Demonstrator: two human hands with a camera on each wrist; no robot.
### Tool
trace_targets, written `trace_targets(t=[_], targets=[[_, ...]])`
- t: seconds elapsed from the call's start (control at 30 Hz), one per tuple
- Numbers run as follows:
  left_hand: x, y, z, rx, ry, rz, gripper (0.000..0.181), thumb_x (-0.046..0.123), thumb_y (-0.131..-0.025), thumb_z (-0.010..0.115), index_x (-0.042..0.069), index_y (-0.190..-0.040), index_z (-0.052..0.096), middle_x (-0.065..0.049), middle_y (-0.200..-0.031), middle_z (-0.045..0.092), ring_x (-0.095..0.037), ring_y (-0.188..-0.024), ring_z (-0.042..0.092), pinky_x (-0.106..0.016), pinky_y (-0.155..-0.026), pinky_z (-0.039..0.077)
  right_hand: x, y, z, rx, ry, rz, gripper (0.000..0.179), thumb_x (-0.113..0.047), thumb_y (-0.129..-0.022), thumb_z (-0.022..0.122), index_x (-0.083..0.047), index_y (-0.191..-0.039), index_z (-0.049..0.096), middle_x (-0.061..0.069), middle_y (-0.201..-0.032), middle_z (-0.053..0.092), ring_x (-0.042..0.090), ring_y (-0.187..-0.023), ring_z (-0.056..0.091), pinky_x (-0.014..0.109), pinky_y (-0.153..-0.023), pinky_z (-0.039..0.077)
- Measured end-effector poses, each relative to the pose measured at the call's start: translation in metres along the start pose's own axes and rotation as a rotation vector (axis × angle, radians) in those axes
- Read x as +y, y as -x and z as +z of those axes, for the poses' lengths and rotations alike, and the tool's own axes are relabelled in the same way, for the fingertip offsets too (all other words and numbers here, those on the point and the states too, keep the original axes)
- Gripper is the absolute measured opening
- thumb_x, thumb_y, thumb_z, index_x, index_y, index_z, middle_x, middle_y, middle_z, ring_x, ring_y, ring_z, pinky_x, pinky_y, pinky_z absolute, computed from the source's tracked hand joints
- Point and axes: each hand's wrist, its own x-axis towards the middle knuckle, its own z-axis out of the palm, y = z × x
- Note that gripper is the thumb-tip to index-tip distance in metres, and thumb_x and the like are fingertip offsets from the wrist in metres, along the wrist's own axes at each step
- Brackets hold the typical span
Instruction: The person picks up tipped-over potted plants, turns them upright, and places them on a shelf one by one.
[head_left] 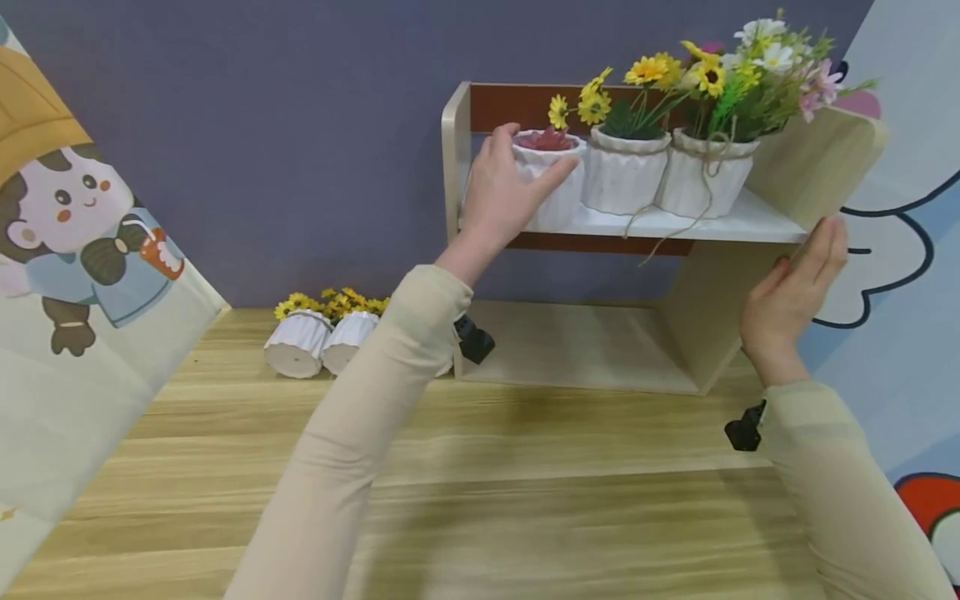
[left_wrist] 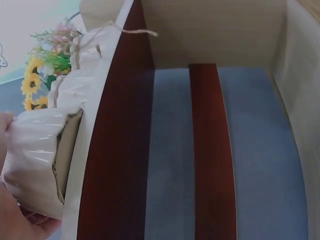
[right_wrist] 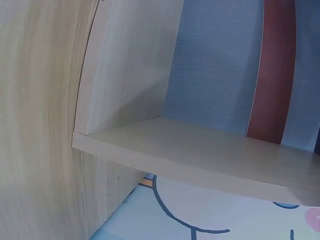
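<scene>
My left hand [head_left: 501, 190] grips a white ribbed flowerpot [head_left: 561, 198] with a dark red succulent [head_left: 547, 139] in it, thumb in front and fingers around its far left side. That pot is at the left end of the upper shelf [head_left: 768, 223]; in the left wrist view its base overlaps the white board. Beside it stand a pot of yellow flowers [head_left: 626, 179] and a twine-tied pot of mixed flowers [head_left: 701, 183]. With straight fingers, my right hand [head_left: 791, 296] rests against the right side panel [head_left: 828, 158] of the wooden rack. The right wrist view shows no hand.
Below the shelf is the rack's bottom board [head_left: 570, 342]. Left of the rack, white pots with yellow flowers [head_left: 296, 346] lie tipped over on the wooden table [head_left: 525, 483], partly behind my left sleeve. A dark wall [head_left: 285, 150] stands behind, with cartoon-printed panels at both sides.
</scene>
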Motion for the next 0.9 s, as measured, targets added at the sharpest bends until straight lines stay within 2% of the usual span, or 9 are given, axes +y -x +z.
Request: trace_targets(t=[0.17,0.3,0.47,0.57,0.63,0.73,0.83,0.9], targets=[[-0.005,0.007,0.0,-0.015,0.065,0.01,0.09,0.065,-0.074,0.057,0.024,-0.144,0.017,0.008,-0.146,0.026,-0.006,-0.13,0.029,-0.025,-0.105,0.03,0.001,0.0,0.001,-0.004,-0.005,-0.008,0.044,-0.002,-0.094,0.035,-0.002,-0.138,0.031,0.009,-0.144,0.027,0.007,-0.136,0.017,0.022,-0.111,0.015],[-0.006,0.009,-0.001,-0.009,0.071,0.021,0.091,0.063,-0.073,0.059,0.025,-0.144,0.017,0.008,-0.147,0.025,-0.005,-0.13,0.029,-0.025,-0.106,0.029,0.005,0.0,0.001,0.003,-0.003,0.004,0.044,-0.006,-0.095,0.035,-0.004,-0.139,0.033,0.006,-0.144,0.028,0.006,-0.135,0.019,0.021,-0.111,0.016],[-0.005,0.006,0.002,-0.019,0.053,0.024,0.093,0.064,-0.073,0.059,0.022,-0.144,0.017,0.006,-0.147,0.024,-0.007,-0.131,0.03,-0.024,-0.106,0.029,0.009,0.001,0.003,0.083,-0.034,0.038,0.039,-0.012,-0.096,0.038,-0.009,-0.135,0.042,0.0,-0.138,0.038,0.004,-0.129,0.031,0.02,-0.107,0.025],[-0.006,0.004,0.005,-0.022,0.051,0.028,0.094,0.064,-0.073,0.059,0.021,-0.145,0.017,0.005,-0.147,0.025,-0.007,-0.13,0.03,-0.023,-0.106,0.029,0.007,0.002,0.005,0.137,-0.062,0.071,0.035,-0.015,-0.096,0.042,-0.011,-0.131,0.048,-0.003,-0.13,0.046,0.005,-0.12,0.041,0.02,-0.099,0.035],[-0.006,0.002,0.007,-0.022,0.055,0.03,0.094,0.063,-0.073,0.06,0.022,-0.145,0.016,0.004,-0.147,0.025,-0.007,-0.13,0.031,-0.023,-0.105,0.029,0.004,0.001,0.005,0.138,-0.079,0.143,0.035,-0.018,-0.096,0.042,-0.017,-0.13,0.048,-0.008,-0.124,0.049,0.004,-0.112,0.045,0.018,-0.093,0.038],[-0.006,0.0,0.009,-0.018,0.053,0.031,0.094,0.064,-0.072,0.061,0.021,-0.144,0.017,0.004,-0.147,0.026,-0.008,-0.13,0.032,-0.023,-0.105,0.03,-0.003,0.0,0.001,0.102,-0.158,0.294,0.038,-0.02,-0.096,0.043,-0.022,-0.134,0.043,-0.013,-0.112,0.052,0.002,-0.101,0.048,0.017,-0.083,0.041],[-0.005,-0.002,0.01,-0.019,0.054,0.03,0.095,0.064,-0.072,0.061,0.022,-0.144,0.017,0.004,-0.147,0.026,-0.007,-0.13,0.032,-0.023,-0.105,0.03,-0.011,-0.004,-0.004,0.06,-0.315,0.424,0.036,-0.019,-0.095,0.045,-0.023,-0.131,0.046,-0.013,-0.105,0.053,0.002,-0.096,0.049,0.017,-0.08,0.039],[-0.006,-0.003,0.01,-0.021,0.058,0.024,0.095,0.065,-0.071,0.061,0.023,-0.144,0.016,0.005,-0.147,0.025,-0.007,-0.13,0.032,-0.023,-0.105,0.03,-0.015,-0.006,-0.007,0.045,-0.422,0.455,0.03,-0.017,-0.094,0.046,-0.019,-0.123,0.054,-0.009,-0.1,0.055,0.004,-0.091,0.049,0.018,-0.077,0.038]])
